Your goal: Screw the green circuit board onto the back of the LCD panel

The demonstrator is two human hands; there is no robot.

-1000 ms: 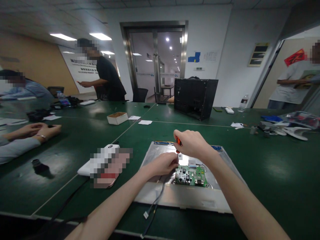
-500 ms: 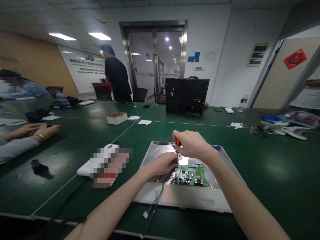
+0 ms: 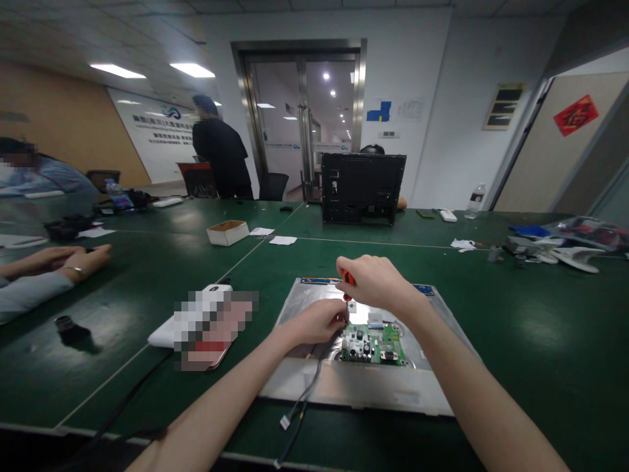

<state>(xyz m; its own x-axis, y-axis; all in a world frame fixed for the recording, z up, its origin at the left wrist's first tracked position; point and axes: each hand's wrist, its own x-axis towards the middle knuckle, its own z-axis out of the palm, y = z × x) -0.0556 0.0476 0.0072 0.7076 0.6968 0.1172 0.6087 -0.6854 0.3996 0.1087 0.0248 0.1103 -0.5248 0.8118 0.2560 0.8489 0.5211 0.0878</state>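
Observation:
My right hand (image 3: 376,280) is closed around the orange handle of a screwdriver (image 3: 348,277), its shaft pointing down. Below it, my left hand (image 3: 322,321) has its fingers pinched together near the screwdriver's tip; what they grip, if anything, is hidden. Both hands are over the upper left corner of a green circuit board (image 3: 374,343). The board lies on the silver back of a flat display panel (image 3: 339,383). Dark cables (image 3: 310,388) run from under my left hand over the panel's front edge, ending in a white connector (image 3: 285,421).
On the green table (image 3: 535,354), a white device (image 3: 164,333) and a blurred pinkish item (image 3: 216,354) lie to the left. Farther back are a small box (image 3: 228,233) and a black monitor housing (image 3: 362,189). Another person's hands (image 3: 81,261) rest at far left.
The view has shifted slightly. My hands keep nearly the same place over the board, the right still on the screwdriver. A person at the far right has gone out of view.

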